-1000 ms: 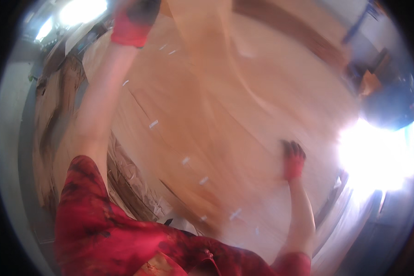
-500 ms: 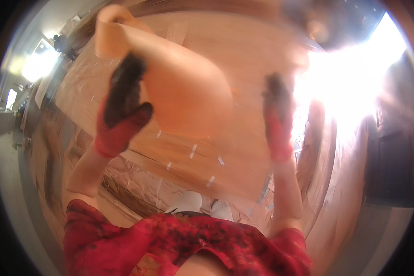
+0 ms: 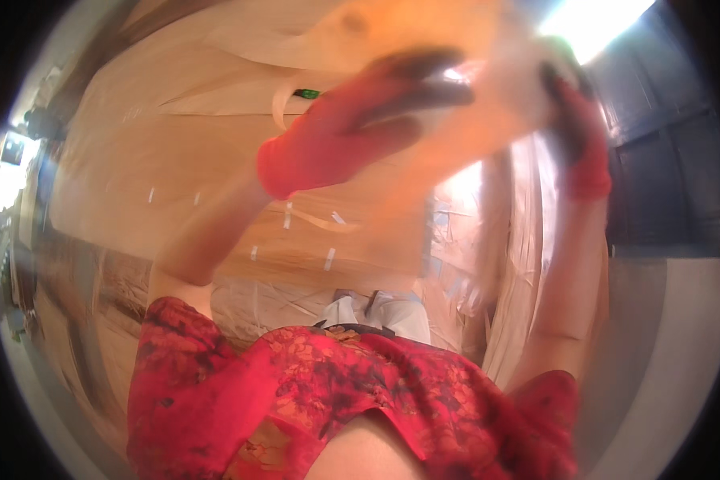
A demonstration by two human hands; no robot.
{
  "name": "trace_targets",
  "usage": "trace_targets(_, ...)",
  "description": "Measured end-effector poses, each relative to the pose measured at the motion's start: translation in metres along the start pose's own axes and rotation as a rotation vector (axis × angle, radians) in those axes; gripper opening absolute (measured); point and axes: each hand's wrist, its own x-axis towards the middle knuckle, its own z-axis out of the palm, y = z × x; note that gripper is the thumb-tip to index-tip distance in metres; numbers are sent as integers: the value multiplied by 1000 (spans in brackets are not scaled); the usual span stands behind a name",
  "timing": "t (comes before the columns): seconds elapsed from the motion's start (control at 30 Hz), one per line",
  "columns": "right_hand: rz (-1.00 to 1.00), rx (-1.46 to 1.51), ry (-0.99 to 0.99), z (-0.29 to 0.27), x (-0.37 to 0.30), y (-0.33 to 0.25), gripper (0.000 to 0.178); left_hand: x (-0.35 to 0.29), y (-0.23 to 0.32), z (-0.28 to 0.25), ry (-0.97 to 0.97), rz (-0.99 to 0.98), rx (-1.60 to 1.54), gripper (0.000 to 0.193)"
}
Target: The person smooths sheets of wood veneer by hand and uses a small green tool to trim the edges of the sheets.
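A thin, tan-orange flexible sheet [image 3: 488, 112], smeared by motion and loosely curled, hangs in the air at the upper middle. My left hand [image 3: 360, 120], in a red glove with dark fingers, lies across its left side with the fingers stretched out and apart. On the sheet's right side is my right hand [image 3: 576, 132], gloved alike; its fingers are too blurred to tell whether they grip the sheet. Below them spreads a broad tan work surface [image 3: 216, 160], with small whitish strips [image 3: 330, 258] on it.
Behind my left wrist lies a small green-and-black thing [image 3: 306, 94] beside a curved pale strip [image 3: 282, 108]. Crumpled light wrapping [image 3: 456, 232] hangs to the right of the surface. A dark panelled wall [image 3: 664, 160] stands farther right, with a bright light [image 3: 596, 24] above.
Both hands have moved up and to the right, the left one swinging inward across the sheet. The curled sheet has shifted from upper left to upper middle, and my view has turned.
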Motion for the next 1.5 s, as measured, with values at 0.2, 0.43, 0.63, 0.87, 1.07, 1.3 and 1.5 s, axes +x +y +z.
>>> trace_targets(0.2, -285, 87, 409, -288, 8, -92, 32, 39, -38, 47, -132, -272, -7, 38)
trace_targets(0.43, -260, -32, 1049, -791, -200, -159, 43, 145, -173, 234, -21, -714, -377, 42)
trace_targets(0.63, -245, -562, 1455, -1127, -443, -346, 49, 302, -303, 447, -84, -911, -649, 50)
trace_targets(0.87, -455, -1217, 2248, -1183, -577, -529, 50, 483, -333, 618, -137, -1111, -632, 48)
trace_targets(1.07, -638, -1729, 2053, -1087, -480, -618, 57, 483, -348, 596, -124, -1183, -637, 45)
trace_targets(1.3, -502, -2287, 1215, -1093, -279, -495, 57, 428, -365, 545, 2, -1156, -676, 42)
trace_targets(1.5, 479, -1588, 843, -1133, -112, -195, 59, 366, -418, 462, 166, -1190, -642, 43)
